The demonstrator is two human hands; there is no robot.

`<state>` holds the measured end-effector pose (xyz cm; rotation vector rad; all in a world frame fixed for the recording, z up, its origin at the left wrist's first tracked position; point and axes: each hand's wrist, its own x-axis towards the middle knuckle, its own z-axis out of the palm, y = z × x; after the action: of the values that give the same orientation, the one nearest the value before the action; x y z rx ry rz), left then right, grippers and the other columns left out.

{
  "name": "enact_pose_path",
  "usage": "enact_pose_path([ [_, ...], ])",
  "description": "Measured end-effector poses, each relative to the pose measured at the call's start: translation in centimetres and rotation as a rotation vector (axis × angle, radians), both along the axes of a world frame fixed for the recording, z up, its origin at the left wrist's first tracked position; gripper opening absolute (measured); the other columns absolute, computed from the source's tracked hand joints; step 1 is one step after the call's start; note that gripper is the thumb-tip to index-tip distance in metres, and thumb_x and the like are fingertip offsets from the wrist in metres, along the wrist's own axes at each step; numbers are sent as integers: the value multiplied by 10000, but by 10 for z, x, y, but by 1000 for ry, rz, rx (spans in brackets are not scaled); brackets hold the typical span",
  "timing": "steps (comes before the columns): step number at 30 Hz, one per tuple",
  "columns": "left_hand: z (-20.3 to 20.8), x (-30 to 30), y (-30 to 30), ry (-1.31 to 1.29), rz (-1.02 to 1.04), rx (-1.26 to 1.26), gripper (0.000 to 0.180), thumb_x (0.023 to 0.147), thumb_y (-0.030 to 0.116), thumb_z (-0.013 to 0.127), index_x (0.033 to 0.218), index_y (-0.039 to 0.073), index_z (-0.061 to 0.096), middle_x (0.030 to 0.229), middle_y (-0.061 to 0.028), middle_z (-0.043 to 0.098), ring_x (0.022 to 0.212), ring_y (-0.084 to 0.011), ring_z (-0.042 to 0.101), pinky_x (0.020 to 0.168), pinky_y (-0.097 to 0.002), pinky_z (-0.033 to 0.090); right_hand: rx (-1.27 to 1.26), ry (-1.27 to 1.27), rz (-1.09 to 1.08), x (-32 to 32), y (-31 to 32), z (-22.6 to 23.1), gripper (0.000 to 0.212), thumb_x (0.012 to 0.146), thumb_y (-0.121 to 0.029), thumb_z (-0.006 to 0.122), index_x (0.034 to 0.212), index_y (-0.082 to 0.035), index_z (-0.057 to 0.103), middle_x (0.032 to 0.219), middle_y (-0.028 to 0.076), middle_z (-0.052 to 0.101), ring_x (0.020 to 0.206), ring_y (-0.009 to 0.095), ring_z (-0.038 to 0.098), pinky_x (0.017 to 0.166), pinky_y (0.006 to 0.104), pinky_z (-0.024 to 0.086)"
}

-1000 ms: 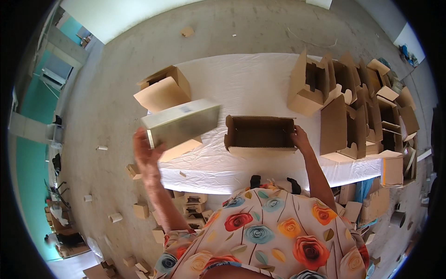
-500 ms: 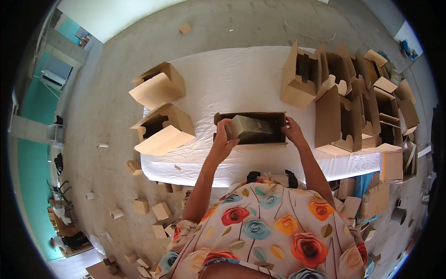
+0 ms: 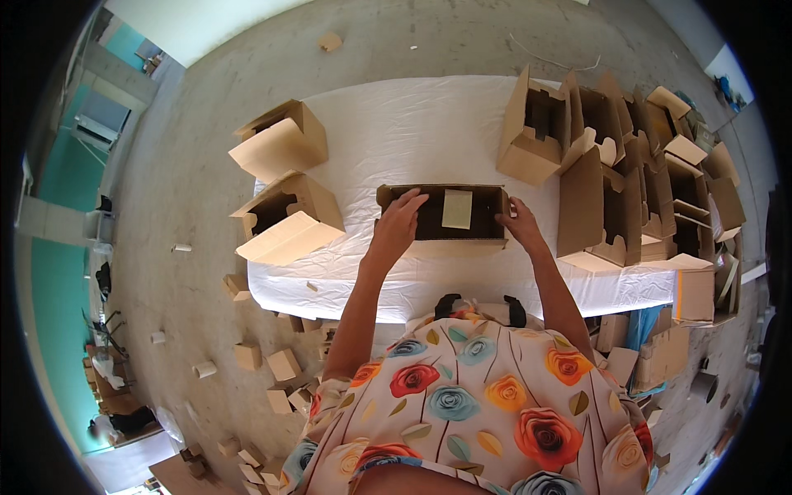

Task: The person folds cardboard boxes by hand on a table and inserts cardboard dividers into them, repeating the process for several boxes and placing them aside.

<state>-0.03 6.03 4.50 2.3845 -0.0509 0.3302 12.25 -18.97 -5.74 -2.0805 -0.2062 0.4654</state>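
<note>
Since earlier, released the pale box (image 3: 456, 209) inside the open carton (image 3: 462, 247) from the left hand (image 3: 399, 220). Still gripping the carton's right end with the right hand (image 3: 521, 223).

The camera sits on the person's head, the left one of two, and looks down. It sees very wide, so straight edges bend. The flowery shirt (image 3: 474, 396) is very close, at six o'clock. The left hand (image 3: 398, 224) and right hand (image 3: 521, 225) are a bit farther off, near the middle. Past them, the white table (image 3: 412, 124) and then the grey floor (image 3: 388, 41) stretch away toward twelve o'clock.
</note>
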Motion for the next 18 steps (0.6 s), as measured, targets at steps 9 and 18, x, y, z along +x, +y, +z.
enact_pose_path([
  [9, -13, 42, -30, 213, 2, 120, 553, 670, 240, 677, 1157, 103, 452, 1106, -167, 478, 993, -329, 492, 803, -407, 436, 79, -36, -11, -3, 3, 0, 582, 697, -207, 658, 1171, 15, 404, 1116, 220, 485, 949, 287, 535, 830, 339, 421],
  [18, -27, 51, -5, 508, 77, -423, 437, 636, 125, 625, 1049, 32, 516, 1015, -189, 494, 843, -310, 558, 701, -381, 468, -90, -85, 8, -1, 3, -11, 659, 712, -184, 657, 1253, 10, 333, 1186, 200, 465, 957, 250, 566, 813, 301, 443],
])
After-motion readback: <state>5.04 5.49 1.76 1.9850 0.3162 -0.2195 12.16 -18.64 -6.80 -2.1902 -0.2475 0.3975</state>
